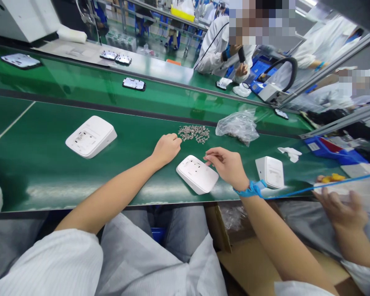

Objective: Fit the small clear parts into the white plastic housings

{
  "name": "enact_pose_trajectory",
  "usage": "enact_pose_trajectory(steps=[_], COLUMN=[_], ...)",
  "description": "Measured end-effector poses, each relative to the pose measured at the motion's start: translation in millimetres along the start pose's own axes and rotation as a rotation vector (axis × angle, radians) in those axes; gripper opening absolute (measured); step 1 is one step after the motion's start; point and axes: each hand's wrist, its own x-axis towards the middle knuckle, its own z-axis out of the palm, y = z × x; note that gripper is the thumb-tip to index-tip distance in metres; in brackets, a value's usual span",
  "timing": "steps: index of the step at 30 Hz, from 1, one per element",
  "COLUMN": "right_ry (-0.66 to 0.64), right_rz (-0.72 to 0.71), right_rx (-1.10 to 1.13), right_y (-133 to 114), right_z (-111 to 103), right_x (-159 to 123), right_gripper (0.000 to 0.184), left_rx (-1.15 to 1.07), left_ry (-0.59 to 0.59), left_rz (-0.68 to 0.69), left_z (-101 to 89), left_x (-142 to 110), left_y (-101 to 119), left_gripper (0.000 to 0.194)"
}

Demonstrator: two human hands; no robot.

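A white plastic housing (pixel 197 174) lies on the green conveyor belt (pixel 43 164) in front of me. My right hand (pixel 226 164) hovers over its far right corner, fingers pinched together on something too small to name. My left hand (pixel 166 148) rests curled on the belt just left of the housing, its fingertips at the edge of a pile of small metal screws (pixel 194 132). A blue strap (pixel 253 188) circles my right wrist.
A second white housing (pixel 91 136) lies to the left, a third (pixel 270 172) to the right. A clear plastic bag (pixel 237 126) sits beyond the screws. Another person's hand (pixel 339 207) is at right. A worker in white sits across the belt. A cardboard box (pixel 253 263) is below.
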Motion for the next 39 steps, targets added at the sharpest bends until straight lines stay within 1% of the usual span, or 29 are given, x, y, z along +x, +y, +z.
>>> enact_pose_trajectory(steps=[2, 4, 6, 8, 11, 13, 17, 23, 26, 32, 39], right_ry=[-0.006, -0.015, -0.029, -0.054, -0.092, -0.109, -0.147, -0.229, -0.215, -0.18, -0.155], right_rz=[-0.077, -0.142, -0.177, -0.191, -0.184, -0.162, -0.134, -0.18, -0.168, -0.214, -0.201], right_rx=[-0.181, -0.311, -0.364, -0.393, -0.431, -0.439, -0.466, -0.531, -0.547, -0.52, -0.585], right_y=[-1.5, -4.5, -7.6, -10.3, -13.9, -16.1, -19.8, -26.8, -27.8, -24.2, -20.3], right_z=[-0.3, 0.7, 2.4, 4.2, 7.5, 10.7, 17.6, 22.8, 24.1, 28.3, 32.8], right_x=[-4.9, -8.2, -9.8, -10.7, -13.0, -15.8, -22.0, -25.3, -25.1, -26.2, -28.1], right_gripper=[0.01, 0.011, 0.013, 0.016, 0.02, 0.019, 0.017, 0.017, 0.017, 0.017, 0.017], left_rx=[0.054, 0.043, -0.037, -0.156, -0.293, -0.347, -0.427, -0.486, -0.49, -0.492, -0.506], left_ry=[-0.051, -0.043, -0.014, -0.022, -0.131, -0.182, -0.212, -0.289, -0.302, -0.302, -0.306], left_rz=[-0.051, -0.054, -0.001, 0.083, 0.213, 0.258, 0.258, 0.282, 0.272, 0.275, 0.261], left_z=[-0.8, -2.6, -4.4, -5.1, -3.0, -0.9, -0.5, -5.0, -5.4, -4.5, -5.8], left_x=[0.3, -0.7, -2.5, -4.7, -7.1, -7.5, -5.9, -3.7, -3.6, -4.2, -3.9], left_y=[0.2, 3.9, 9.3, 14.8, 20.1, 20.8, 18.2, 16.3, 16.7, 17.0, 16.6], left_gripper=[0.018, 0.015, 0.018, 0.023, 0.027, 0.024, 0.012, 0.015, 0.016, 0.017, 0.016])
